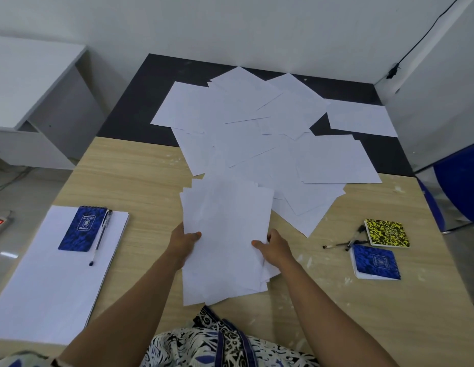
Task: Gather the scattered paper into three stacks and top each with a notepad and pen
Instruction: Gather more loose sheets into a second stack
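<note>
We see the left hand [183, 241] gripping the left edge of a loose bundle of paper [225, 234], thumb on top, fingers hidden beneath. The right hand [276, 247] grips the right edge the same way. The bundle is uneven: sheet corners stick out at its top left and lower right. Its near edge hangs just above a patterned garment [220, 340] at the table's front edge.

Beyond the bundle, scattered sheets [257, 128] overlap in a wide fan across the middle and far part of the table [140, 176], spilling onto the dark far strip. One sheet [362, 119] lies apart at the far right.

To the left we note a squared stack [45, 282], its near left corner reaching the table's left edge. On it lies a blue notepad [82, 229] with a pen [100, 238] just beside it, on its right. Bare wood runs between this stack and the left arm.

To the right, well apart from the bundle, sit a yellow notepad [386, 232] and a second blue notepad [374, 263], with two pens [344, 243] crossed just left of them. Bare wood lies near the right arm too.
</note>
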A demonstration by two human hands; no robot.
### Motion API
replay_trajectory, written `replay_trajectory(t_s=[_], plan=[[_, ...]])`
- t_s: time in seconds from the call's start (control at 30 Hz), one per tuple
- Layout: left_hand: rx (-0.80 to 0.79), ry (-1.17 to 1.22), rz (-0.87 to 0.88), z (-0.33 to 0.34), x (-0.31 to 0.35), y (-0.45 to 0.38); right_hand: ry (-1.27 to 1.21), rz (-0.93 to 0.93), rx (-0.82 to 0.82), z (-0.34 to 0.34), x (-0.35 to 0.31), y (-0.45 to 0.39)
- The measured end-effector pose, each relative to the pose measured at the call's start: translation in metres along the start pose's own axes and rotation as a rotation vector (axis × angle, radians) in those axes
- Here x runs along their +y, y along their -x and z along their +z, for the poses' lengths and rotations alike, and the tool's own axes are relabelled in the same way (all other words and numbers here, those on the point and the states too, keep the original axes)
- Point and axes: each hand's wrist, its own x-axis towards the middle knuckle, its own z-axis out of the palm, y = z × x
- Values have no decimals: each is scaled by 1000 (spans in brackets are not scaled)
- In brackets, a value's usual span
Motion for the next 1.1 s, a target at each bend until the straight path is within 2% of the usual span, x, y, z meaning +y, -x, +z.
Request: replay_trajectory(t_s=[0.07,0.2,0.33,0.5,0.63,0.73,0.97,1.1], plan=[[-21,27,5,0,5,5,-64,16,0,-4,-3,1],[-81,66,31,1,31,15,-441,83,-21,-14,-10,4],[-104,51,135,6,64,25,-554,5,-29,-27,-16,7],[-125,-42,388,16,87,36,-599,-146,125,-45,-37,20],[-38,-38,522,25,96,47,-633,-240,238,-48,-49,31],[2,-42,546,25,99,51,-642,-302,276,-48,-54,42],[-20,-76,576,21,96,57,-712,-399,291,-46,-65,57],[-24,-39,564,21,96,63,-803,-450,364,-42,-72,62]])
